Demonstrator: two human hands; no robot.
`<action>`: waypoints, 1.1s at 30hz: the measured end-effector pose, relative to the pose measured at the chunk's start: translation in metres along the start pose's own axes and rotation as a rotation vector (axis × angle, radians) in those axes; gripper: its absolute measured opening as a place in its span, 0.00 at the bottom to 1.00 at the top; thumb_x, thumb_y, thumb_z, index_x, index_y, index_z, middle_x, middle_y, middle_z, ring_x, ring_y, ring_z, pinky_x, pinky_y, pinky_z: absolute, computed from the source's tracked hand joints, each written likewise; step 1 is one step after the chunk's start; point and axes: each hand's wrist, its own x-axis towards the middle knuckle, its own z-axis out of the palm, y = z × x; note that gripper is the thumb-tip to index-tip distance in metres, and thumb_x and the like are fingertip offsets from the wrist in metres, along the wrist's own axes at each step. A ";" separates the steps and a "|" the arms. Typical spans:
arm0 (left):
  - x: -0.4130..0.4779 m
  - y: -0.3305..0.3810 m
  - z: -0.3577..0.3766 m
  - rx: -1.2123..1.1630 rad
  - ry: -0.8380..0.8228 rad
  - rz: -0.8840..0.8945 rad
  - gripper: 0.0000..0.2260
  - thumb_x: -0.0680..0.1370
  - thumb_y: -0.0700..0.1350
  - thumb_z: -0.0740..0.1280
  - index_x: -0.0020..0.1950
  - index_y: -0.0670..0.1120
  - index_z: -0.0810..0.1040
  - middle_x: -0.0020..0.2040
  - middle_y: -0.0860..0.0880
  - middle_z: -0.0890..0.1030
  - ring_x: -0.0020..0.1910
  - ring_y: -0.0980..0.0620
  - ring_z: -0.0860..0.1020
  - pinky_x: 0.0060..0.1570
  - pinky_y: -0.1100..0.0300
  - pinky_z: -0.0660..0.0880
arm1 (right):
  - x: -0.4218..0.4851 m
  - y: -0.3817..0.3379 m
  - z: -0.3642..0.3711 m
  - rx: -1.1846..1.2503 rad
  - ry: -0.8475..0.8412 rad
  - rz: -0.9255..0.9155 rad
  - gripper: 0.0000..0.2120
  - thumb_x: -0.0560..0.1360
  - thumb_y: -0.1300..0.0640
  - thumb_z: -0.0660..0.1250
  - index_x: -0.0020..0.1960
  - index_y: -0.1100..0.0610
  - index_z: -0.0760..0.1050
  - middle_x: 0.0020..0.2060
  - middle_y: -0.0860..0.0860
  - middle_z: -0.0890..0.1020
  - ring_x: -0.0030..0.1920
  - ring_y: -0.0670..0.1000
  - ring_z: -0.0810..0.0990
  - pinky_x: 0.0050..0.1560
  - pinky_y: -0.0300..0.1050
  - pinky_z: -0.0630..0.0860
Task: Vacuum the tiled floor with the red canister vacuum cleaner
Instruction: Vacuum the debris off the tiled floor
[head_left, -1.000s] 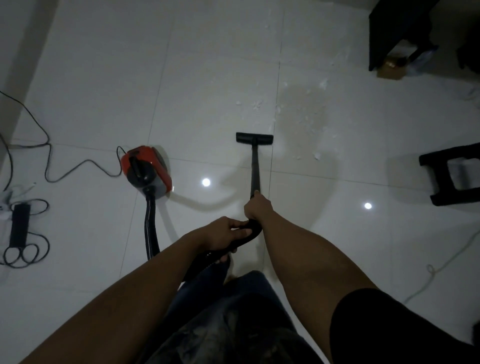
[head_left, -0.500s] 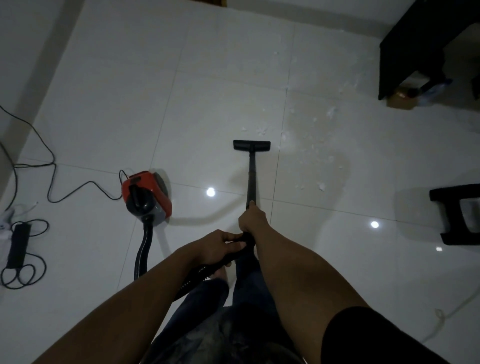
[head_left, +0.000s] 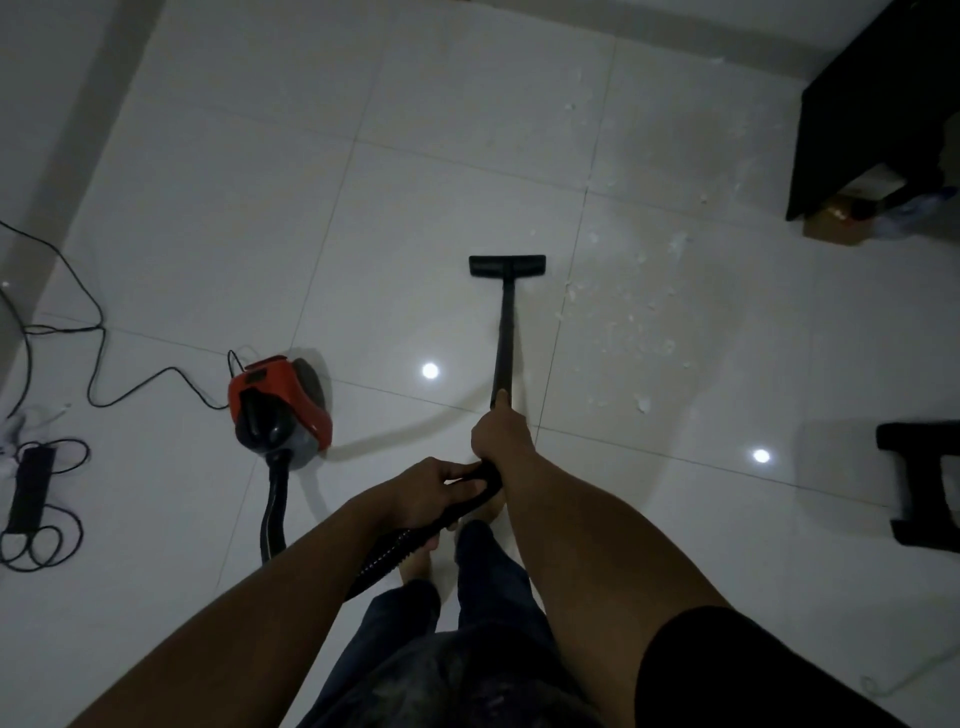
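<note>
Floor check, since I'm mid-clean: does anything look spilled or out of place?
Yes. White scraps lie scattered over the tiled floor right of the floor nozzle, trailing toward the dark cabinet; the nozzle sits beside them, not on them.

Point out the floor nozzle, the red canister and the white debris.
floor nozzle (head_left: 507, 265), head view, middle of its black bar
red canister (head_left: 304, 402), head view, red top shell
white debris (head_left: 667, 347), head view, middle of the scattered scraps

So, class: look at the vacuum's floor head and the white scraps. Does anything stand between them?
Nothing visible does. Only bare tiled floor separates the floor head from the white scraps to its right. The black stool and dark cabinet sit farther right, beyond them.
</note>
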 end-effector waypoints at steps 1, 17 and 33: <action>0.004 0.005 -0.003 -0.005 0.010 -0.004 0.24 0.82 0.58 0.63 0.76 0.53 0.68 0.33 0.48 0.82 0.29 0.47 0.81 0.31 0.57 0.80 | 0.004 -0.003 -0.005 -0.011 0.001 -0.003 0.38 0.78 0.63 0.59 0.80 0.52 0.43 0.62 0.60 0.75 0.58 0.59 0.78 0.49 0.49 0.74; 0.027 0.080 -0.051 0.085 0.004 0.028 0.23 0.82 0.57 0.63 0.76 0.53 0.68 0.30 0.51 0.81 0.24 0.58 0.78 0.25 0.67 0.74 | 0.043 -0.034 -0.071 0.194 0.039 0.105 0.37 0.78 0.61 0.60 0.80 0.48 0.45 0.60 0.58 0.77 0.49 0.55 0.78 0.41 0.46 0.72; 0.071 0.122 -0.161 0.005 -0.032 0.028 0.25 0.82 0.57 0.64 0.77 0.52 0.66 0.38 0.42 0.81 0.25 0.49 0.79 0.27 0.57 0.78 | 0.112 -0.136 -0.111 0.112 0.034 0.064 0.36 0.79 0.62 0.58 0.80 0.53 0.44 0.64 0.60 0.75 0.58 0.58 0.78 0.45 0.44 0.72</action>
